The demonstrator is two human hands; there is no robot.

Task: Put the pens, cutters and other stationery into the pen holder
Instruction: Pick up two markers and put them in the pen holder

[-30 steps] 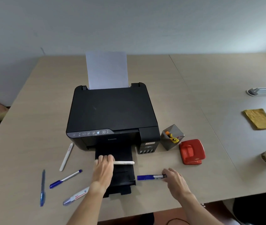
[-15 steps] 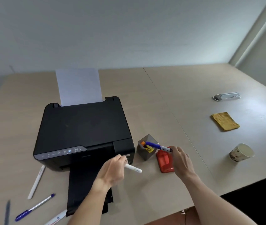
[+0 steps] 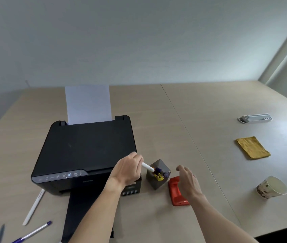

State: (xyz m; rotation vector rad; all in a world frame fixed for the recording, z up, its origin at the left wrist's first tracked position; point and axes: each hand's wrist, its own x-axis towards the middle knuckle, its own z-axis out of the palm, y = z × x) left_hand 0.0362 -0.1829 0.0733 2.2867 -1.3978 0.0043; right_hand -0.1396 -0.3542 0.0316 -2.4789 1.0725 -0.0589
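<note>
Left hand (image 3: 127, 170) fingers pinching white pen (image 3: 148, 167) — tip it upright into pen holder (image 3: 157, 179); right hand (image 3: 186, 181) spread, empty.

left hand (image 3: 127, 170) clenched, right hand (image 3: 188, 181) loose

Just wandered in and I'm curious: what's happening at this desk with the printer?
A person is tidying stationery into the grey pen holder beside the black printer. The left hand grips a white pen, its tip at the holder's mouth. The right hand hovers open over the red hole punch. A blue marker and yellow cutter are already inside; more pens lie left.
</note>
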